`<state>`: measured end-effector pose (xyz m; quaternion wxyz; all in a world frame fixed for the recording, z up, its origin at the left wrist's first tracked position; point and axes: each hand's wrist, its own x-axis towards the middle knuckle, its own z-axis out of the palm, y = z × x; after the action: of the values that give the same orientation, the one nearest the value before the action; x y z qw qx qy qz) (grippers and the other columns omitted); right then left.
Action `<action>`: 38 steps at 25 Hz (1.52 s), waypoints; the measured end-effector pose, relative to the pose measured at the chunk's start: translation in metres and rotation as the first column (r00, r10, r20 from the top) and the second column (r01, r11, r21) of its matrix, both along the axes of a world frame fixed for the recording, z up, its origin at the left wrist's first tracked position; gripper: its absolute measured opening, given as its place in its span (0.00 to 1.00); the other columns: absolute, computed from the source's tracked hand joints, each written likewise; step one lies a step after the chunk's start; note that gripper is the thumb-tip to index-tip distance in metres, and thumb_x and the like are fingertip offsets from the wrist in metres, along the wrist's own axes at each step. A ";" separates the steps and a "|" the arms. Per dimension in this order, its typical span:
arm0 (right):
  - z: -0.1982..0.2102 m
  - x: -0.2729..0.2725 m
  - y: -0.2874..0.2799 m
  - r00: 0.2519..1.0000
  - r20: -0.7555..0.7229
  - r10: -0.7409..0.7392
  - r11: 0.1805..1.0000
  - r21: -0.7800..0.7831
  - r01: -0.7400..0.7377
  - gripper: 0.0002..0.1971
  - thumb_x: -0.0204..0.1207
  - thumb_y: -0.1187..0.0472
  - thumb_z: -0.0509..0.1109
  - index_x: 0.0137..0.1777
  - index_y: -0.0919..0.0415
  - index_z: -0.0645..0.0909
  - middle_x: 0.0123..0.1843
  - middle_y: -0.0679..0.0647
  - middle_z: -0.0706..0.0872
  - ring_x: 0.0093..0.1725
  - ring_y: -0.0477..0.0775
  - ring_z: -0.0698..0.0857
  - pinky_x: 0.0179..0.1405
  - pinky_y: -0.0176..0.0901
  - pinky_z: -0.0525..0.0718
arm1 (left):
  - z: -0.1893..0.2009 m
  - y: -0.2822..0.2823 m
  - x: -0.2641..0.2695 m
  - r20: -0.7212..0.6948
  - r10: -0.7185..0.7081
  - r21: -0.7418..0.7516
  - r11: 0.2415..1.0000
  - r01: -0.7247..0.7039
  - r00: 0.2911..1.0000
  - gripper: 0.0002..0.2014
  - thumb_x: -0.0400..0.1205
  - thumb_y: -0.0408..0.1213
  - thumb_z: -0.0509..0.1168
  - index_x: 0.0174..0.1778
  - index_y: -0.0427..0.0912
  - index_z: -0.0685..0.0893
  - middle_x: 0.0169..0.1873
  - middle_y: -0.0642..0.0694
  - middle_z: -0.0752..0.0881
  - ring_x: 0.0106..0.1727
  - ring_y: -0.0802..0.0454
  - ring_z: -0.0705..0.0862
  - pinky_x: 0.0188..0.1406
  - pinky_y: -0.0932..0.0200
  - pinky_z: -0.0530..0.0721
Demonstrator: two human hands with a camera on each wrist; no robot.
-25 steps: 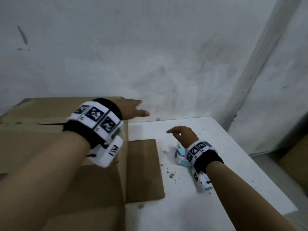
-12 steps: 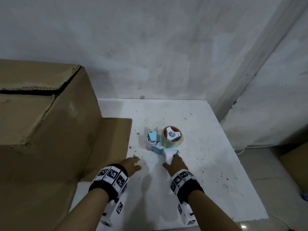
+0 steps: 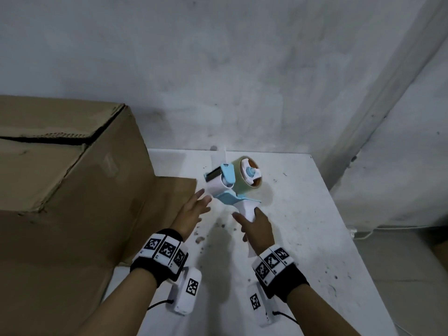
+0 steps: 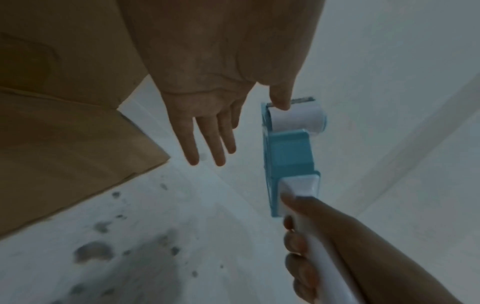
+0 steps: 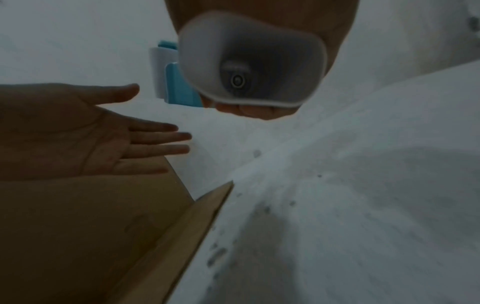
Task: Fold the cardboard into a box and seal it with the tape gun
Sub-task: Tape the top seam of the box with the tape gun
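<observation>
A blue and white tape gun point(image 3: 232, 185) with a roll of clear tape point(image 3: 249, 174) is lifted above the white table point(image 3: 303, 226). My right hand point(image 3: 254, 224) grips its white handle point(image 4: 309, 209), whose butt end point(image 5: 252, 61) fills the right wrist view. My left hand point(image 3: 194, 209) is held open with straight fingers just left of the gun's roller point(image 4: 296, 119), the thumb tip close to it. The folded brown cardboard box point(image 3: 60, 190) stands at the left, its top flaps meeting at a dark seam point(image 3: 48, 139).
One box flap point(image 3: 174, 197) lies flat on the table beside my left hand point(image 5: 91, 131). Grey walls point(image 3: 218, 69) close in behind and to the right of the table. The tabletop point(image 4: 155, 236) carries dark stains.
My right hand has lifted the tape gun off the table by its handle. My left hand has come off the box and moved up beside the gun's roller.
</observation>
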<state>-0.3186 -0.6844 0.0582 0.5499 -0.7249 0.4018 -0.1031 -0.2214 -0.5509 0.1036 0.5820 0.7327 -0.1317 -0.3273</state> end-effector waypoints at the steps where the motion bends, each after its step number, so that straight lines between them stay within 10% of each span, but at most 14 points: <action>1: 0.011 0.004 0.002 0.999 0.046 0.015 1.000 -0.013 -0.015 0.16 0.74 0.50 0.72 0.48 0.61 0.73 0.36 0.57 0.81 0.26 0.52 0.78 0.15 0.28 0.74 | 0.009 -0.001 -0.001 0.034 0.004 -0.044 0.999 -0.002 0.999 0.23 0.85 0.45 0.53 0.76 0.43 0.66 0.71 0.41 0.76 0.64 0.49 0.79 0.67 0.51 0.72; 6: 0.049 0.022 0.028 0.988 0.142 0.063 0.961 -0.275 -0.022 0.27 0.69 0.34 0.62 0.47 0.61 0.77 0.45 0.59 0.89 0.45 0.62 0.86 0.48 0.52 0.83 | 0.056 0.014 -0.005 0.115 0.133 -0.242 0.965 -0.102 0.984 0.19 0.84 0.47 0.54 0.70 0.48 0.70 0.64 0.44 0.81 0.62 0.46 0.82 0.68 0.48 0.77; 10: 0.081 0.037 0.054 0.890 0.456 0.024 0.996 -0.092 0.020 0.06 0.73 0.58 0.73 0.41 0.55 0.78 0.40 0.58 0.87 0.33 0.53 0.86 0.39 0.48 0.84 | 0.088 0.044 0.005 0.040 0.207 -0.508 0.847 -0.159 0.977 0.21 0.83 0.28 0.57 0.71 0.50 0.67 0.55 0.47 0.82 0.53 0.49 0.85 0.61 0.54 0.80; 12: 0.096 0.044 0.069 0.828 0.559 0.028 1.000 -0.012 -0.025 0.11 0.72 0.70 0.73 0.43 0.53 0.78 0.36 0.58 0.86 0.26 0.50 0.84 0.33 0.42 0.82 | 0.104 0.063 0.011 -0.080 0.188 -0.650 0.735 -0.195 0.979 0.23 0.82 0.22 0.52 0.72 0.45 0.68 0.48 0.46 0.87 0.47 0.49 0.86 0.58 0.55 0.81; 17: 0.141 0.068 0.114 0.781 0.600 0.173 0.984 -0.074 -0.161 0.10 0.69 0.73 0.72 0.31 0.61 0.79 0.19 0.49 0.83 0.22 0.50 0.83 0.29 0.41 0.83 | 0.139 0.132 0.022 -0.237 -0.046 -0.887 0.417 -0.197 0.970 0.29 0.65 0.34 0.63 0.65 0.41 0.78 0.56 0.38 0.88 0.53 0.43 0.88 0.56 0.49 0.85; 24: 0.189 0.114 0.210 0.657 0.699 0.282 0.954 -0.131 -0.270 0.16 0.71 0.76 0.71 0.25 0.65 0.75 0.14 0.49 0.77 0.16 0.44 0.74 0.25 0.31 0.77 | 0.185 0.248 0.079 -0.073 0.054 -0.553 0.829 -0.086 0.996 0.19 0.82 0.49 0.55 0.54 0.36 0.79 0.41 0.40 0.91 0.40 0.51 0.91 0.41 0.62 0.90; 27: 0.197 0.133 0.247 0.619 0.728 0.295 0.946 -0.131 -0.297 0.12 0.67 0.78 0.74 0.30 0.63 0.81 0.20 0.48 0.84 0.20 0.43 0.79 0.23 0.34 0.78 | 0.200 0.289 0.102 -0.029 0.143 -0.490 0.861 -0.138 0.989 0.10 0.83 0.38 0.58 0.45 0.36 0.80 0.23 0.49 0.87 0.25 0.60 0.87 0.28 0.68 0.87; 30: 0.206 0.150 0.281 0.585 0.726 0.363 0.922 -0.186 -0.340 0.12 0.65 0.78 0.77 0.35 0.60 0.84 0.26 0.44 0.88 0.26 0.41 0.83 0.24 0.35 0.79 | 0.208 0.321 0.124 0.016 0.242 -0.434 0.876 -0.211 0.970 0.08 0.84 0.34 0.57 0.42 0.38 0.80 0.29 0.47 0.77 0.17 0.64 0.80 0.21 0.72 0.84; 38: 0.229 0.200 0.329 0.471 0.593 0.653 0.723 -0.302 -0.621 0.11 0.65 0.76 0.76 0.34 0.61 0.80 0.25 0.49 0.85 0.23 0.43 0.81 0.23 0.36 0.80 | 0.215 0.361 0.173 0.297 0.531 -0.347 0.834 -0.428 0.794 0.17 0.80 0.17 0.51 0.32 0.39 0.75 0.26 0.41 0.72 0.26 0.49 0.67 0.18 0.66 0.70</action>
<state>-0.1191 -0.3554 0.2876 0.6367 -0.7462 -0.1225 -0.1507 -0.0488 -0.1898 0.3184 0.7006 0.7075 -0.0927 0.0016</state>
